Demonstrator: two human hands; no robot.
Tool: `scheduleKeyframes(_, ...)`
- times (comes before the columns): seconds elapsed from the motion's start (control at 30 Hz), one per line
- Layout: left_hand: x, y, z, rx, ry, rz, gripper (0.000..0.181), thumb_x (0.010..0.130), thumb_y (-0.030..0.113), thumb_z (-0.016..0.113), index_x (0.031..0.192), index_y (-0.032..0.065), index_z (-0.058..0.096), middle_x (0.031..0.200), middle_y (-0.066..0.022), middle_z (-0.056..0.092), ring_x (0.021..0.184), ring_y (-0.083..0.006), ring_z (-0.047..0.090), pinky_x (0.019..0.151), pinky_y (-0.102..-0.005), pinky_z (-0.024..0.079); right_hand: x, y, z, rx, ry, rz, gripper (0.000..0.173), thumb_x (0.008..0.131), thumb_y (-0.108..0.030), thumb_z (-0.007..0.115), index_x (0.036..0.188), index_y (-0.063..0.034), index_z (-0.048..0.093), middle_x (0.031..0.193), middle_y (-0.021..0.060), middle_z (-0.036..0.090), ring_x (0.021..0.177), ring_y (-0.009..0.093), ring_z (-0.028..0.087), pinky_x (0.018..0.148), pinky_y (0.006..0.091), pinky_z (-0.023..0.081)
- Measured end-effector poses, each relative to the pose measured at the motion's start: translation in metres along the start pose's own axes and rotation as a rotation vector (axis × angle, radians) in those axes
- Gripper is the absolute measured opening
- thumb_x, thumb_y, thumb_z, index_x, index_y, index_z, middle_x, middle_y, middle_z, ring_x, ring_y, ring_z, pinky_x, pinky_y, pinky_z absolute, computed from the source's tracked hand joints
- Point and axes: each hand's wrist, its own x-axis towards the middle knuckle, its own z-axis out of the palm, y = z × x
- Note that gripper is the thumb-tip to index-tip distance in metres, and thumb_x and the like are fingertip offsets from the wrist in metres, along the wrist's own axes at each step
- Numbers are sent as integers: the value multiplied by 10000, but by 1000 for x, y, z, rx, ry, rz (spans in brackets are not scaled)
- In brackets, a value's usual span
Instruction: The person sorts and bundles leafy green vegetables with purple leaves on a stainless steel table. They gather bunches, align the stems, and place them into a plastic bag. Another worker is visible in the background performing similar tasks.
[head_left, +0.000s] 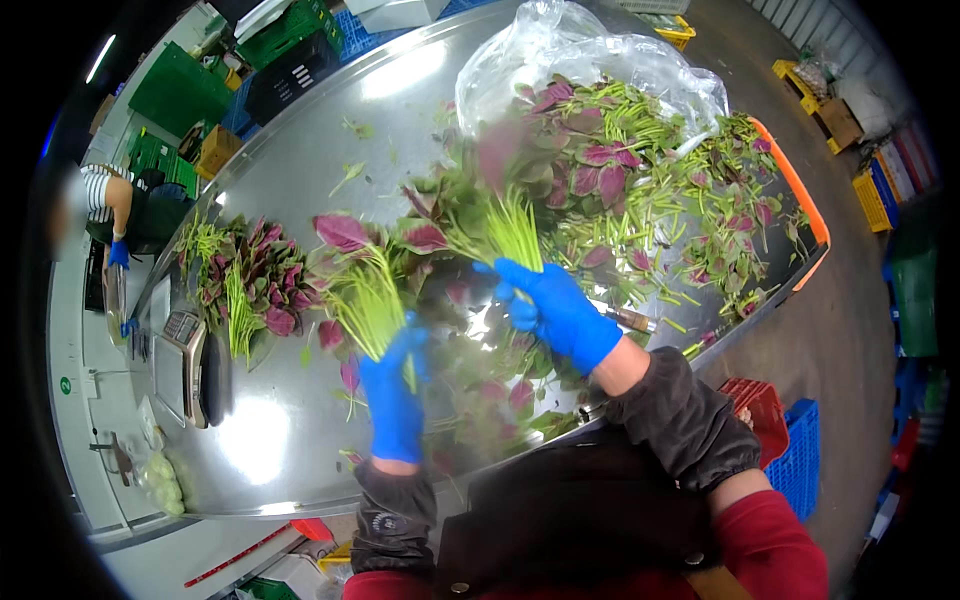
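My left hand, in a blue glove, grips a bunch of red amaranth around its pale green stems. Another amaranth bunch is held by the stems in my blue-gloved right hand, its leaves blurred and pointing away from me. Beyond the right hand, a large heap of loose amaranth spills from a clear plastic bag. By my right wrist lies a tool with a wooden handle, partly hidden. Loose leaves are scattered on the steel table below and between my hands.
Bundled amaranth lies at the left, beside a digital scale. Cut stems and leaves fill an area with an orange edge at the right. A co-worker in a striped top stands past the table's left end. Red crate stands right of me.
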Motion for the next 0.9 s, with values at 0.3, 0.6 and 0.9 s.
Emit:
scheduleKeyframes(0.3, -34, -109, 17, -192, -148, -693, 464, 902, 472, 448, 992, 41, 592, 785, -90, 649, 654, -183, 605, 550, -265, 439, -36, 101, -44, -390, 42, 258, 299, 746, -328, 740, 776, -51, 631, 630, 18, 571, 504, 101, 502, 453, 250, 376)
scheduleKeyframes(0.6, -38, -90, 14, -208, -34, -530, 264, 832, 179, 600, 1048, 28, 610, 968, -75, 641, 815, -173, 622, 728, -304, 504, -30, 102, -43, -338, -21, 275, 359, 705, -196, 758, 1002, -27, 649, 874, 45, 650, 791, 126, 582, 722, 261, 443)
scheduleKeyframes(0.9, -30, -99, -18, -179, -24, -425, 285, 783, 161, 587, 1018, 1, 606, 882, -96, 649, 772, -203, 631, 710, -337, 529, -27, 100, -38, -372, -1, 202, 347, 739, -177, 716, 1027, 2, 638, 923, 63, 654, 812, 136, 593, 745, 264, 456)
